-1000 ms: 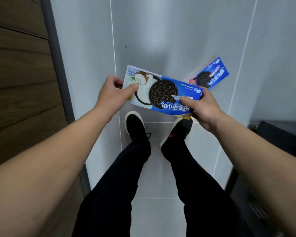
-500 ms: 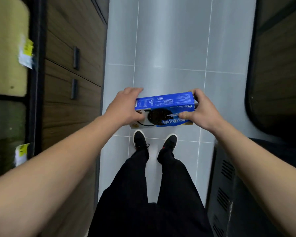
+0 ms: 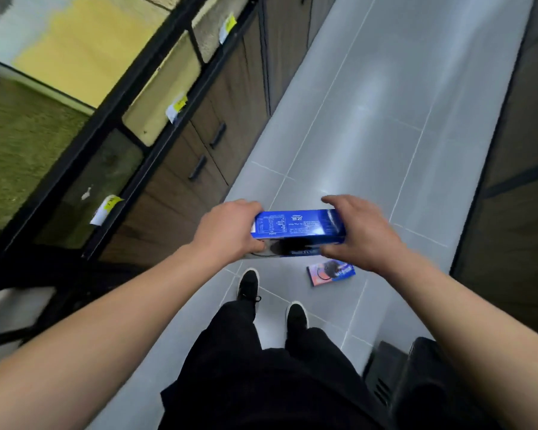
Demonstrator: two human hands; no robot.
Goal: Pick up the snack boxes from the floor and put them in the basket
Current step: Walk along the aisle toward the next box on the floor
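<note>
Blue snack box point(image 3: 297, 228) held level in mid-air at frame centre, above the grey tiled floor point(image 3: 370, 125), long axis running from 9 o'clock to 3 o'clock, printed blue side panel turned up toward the camera, darker front face with a cookie picture in shadow beneath. Clamped between both hands, one at each short end. Left hand point(image 3: 227, 232) at the 9 o'clock end, fingers wrapped over the top edge, thumb tucked under against the lower face. Right hand point(image 3: 359, 235) at the 3 o'clock end, thumb pressed along the lower front edge, fingers arched over the top and partly lifted past the far corner. Hands apart by the length of the box, both forearms reaching in from the lower corners. Second snack box point(image 3: 330, 273), smaller in view, pink and blue, flat on the floor at 5 o'clock from the held one, just under the right wrist and well below it, not touched by either hand. Black shoes point(image 3: 248, 282) at 6 o'clock on the tiles, the second box just beside the right foot's front. Wooden cabinets point(image 3: 199, 156) with dark handles at 10 o'clock, black-framed shelving point(image 3: 112, 125) with yellow tags beyond. Dark object at 4 o'clock near the bottom edge, too blurred to identify.
</note>
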